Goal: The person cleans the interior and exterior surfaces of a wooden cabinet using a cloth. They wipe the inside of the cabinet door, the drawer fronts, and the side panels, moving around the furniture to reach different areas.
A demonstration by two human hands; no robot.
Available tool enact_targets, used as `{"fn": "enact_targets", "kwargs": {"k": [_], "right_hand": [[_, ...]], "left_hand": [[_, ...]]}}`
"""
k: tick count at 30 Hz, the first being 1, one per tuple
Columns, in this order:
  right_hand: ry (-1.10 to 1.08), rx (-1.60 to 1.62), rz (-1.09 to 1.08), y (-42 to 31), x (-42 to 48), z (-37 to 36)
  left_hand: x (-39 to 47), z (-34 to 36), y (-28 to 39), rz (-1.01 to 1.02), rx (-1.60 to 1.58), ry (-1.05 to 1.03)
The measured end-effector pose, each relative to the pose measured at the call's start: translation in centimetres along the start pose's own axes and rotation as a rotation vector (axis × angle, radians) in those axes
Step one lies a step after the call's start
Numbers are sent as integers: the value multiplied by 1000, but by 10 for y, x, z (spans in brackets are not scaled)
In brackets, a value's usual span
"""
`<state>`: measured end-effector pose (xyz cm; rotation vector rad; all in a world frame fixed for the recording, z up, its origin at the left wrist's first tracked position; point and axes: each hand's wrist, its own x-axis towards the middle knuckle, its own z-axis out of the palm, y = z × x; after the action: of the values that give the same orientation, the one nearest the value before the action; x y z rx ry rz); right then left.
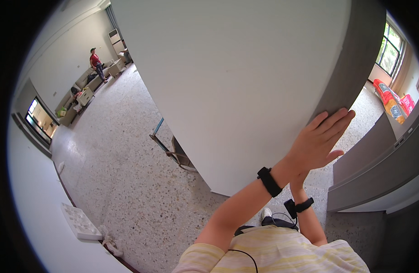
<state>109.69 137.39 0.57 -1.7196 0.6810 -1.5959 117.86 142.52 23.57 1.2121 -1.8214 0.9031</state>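
Note:
My left hand (313,143) lies across the edge of a grey door casing (361,58), its fingers stretched out and the thumb apart. It holds nothing that I can see. The casing borders a white wall end (243,88) that fills the middle of the view. My right hand (299,179) is mostly hidden behind the left; only its wrist end shows, so its fingers cannot be judged. Black straps circle both wrists, and a small black device (290,208) with a cable sits at the right one.
Terrazzo floor (107,163) spreads left. A metal-framed item (175,155) pokes past the wall. White moulded foam (80,221) leans at lower left. A person (97,65) stands by a sofa (83,80). On the right are a grey door jamb (373,181) and colourful printed sacks (390,99).

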Motion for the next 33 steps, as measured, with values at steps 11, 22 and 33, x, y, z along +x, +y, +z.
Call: {"fn": "enact_targets", "kwargs": {"k": [11, 22, 33], "right_hand": [[-81, 81, 48, 27, -6, -7], [-84, 83, 47, 29, -3, -6], [-109, 79, 35, 30, -5, -7]], "left_hand": [[-1, -1, -1, 3, -42, 14], [0, 1, 0, 9, -30, 28], [2, 5, 3, -4, 19, 3]]}}
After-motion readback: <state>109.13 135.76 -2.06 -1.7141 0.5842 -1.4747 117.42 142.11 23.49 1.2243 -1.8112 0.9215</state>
